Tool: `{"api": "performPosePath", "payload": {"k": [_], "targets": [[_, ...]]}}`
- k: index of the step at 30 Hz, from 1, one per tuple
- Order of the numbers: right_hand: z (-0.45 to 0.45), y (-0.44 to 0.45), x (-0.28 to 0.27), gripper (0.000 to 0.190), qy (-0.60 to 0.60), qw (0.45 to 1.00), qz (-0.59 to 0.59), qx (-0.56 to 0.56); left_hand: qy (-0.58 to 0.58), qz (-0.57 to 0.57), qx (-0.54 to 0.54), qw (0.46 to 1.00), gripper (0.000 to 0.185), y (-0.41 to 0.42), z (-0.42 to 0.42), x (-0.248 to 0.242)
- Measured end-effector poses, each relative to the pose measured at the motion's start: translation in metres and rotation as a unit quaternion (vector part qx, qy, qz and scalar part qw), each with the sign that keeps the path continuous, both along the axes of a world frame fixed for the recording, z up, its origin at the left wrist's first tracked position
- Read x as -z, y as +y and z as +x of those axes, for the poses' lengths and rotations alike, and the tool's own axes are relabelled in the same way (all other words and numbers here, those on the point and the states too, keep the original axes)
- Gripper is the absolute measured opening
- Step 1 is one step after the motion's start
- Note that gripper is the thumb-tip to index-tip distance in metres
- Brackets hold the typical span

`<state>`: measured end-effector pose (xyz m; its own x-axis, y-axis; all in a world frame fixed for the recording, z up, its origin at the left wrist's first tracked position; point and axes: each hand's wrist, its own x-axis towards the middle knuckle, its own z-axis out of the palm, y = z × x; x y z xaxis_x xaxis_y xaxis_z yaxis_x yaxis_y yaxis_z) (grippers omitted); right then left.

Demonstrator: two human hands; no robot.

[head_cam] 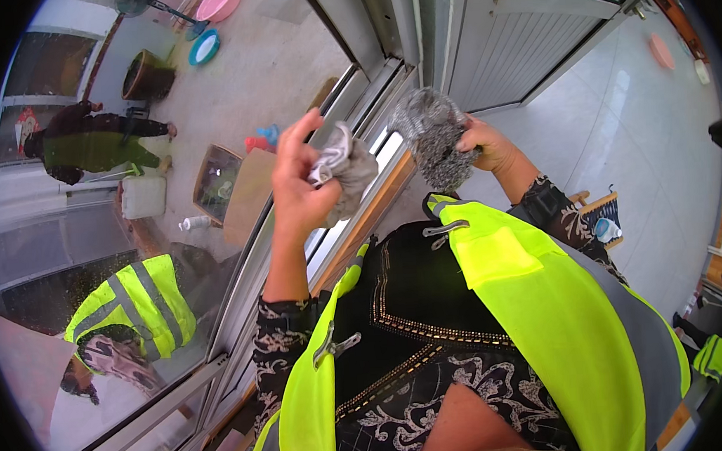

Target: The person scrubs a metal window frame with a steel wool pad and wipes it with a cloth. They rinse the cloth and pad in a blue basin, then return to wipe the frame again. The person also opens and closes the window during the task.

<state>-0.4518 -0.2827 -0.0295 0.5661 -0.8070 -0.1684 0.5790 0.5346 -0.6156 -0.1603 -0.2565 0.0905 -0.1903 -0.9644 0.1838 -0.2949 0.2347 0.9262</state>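
Note:
My left hand (296,183) grips a crumpled grey cloth (354,170) between thumb and fingers, with one finger raised. It is in front of the aluminium sliding-window frame (362,95). My right hand (488,145) holds a bundle of steel wool (431,135) by its right side, thumb on top. The wool is tangled and hangs above the sill. The cloth and the wool are side by side and apart. A hi-vis vest (558,300) lies open over my patterned black top, with metal clips on its edges.
Left of me stands a large glass pane (253,77). Through it show a standing person (95,142), a bent person in a hi-vis vest (136,307), basins and a white jerrycan (143,196). A grey door (529,35) stands upper right, a small stool (602,218) with a bottle right.

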Motion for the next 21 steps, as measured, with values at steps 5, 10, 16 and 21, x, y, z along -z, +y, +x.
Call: {"api": "performPosePath", "payload": {"k": [5,10,16,21], "targets": [[-0.043,0.001,0.016,0.053,0.005,0.998,0.015,0.062,-0.236,-0.321,-0.106,0.911,0.057,-0.027,-0.014,0.005],[-0.075,0.012,0.027,0.054,0.009,0.994,0.045,0.097,-0.467,-0.167,0.098,0.863,0.046,-0.032,-0.039,0.029],[-0.083,0.014,0.023,0.058,0.067,0.994,-0.019,0.089,-0.519,-0.058,0.009,0.853,0.071,-0.041,-0.045,0.041],[-0.079,0.006,0.009,0.064,0.126,0.988,-0.059,0.07,-0.571,-0.039,-0.012,0.82,0.053,-0.057,-0.047,0.043]]}}
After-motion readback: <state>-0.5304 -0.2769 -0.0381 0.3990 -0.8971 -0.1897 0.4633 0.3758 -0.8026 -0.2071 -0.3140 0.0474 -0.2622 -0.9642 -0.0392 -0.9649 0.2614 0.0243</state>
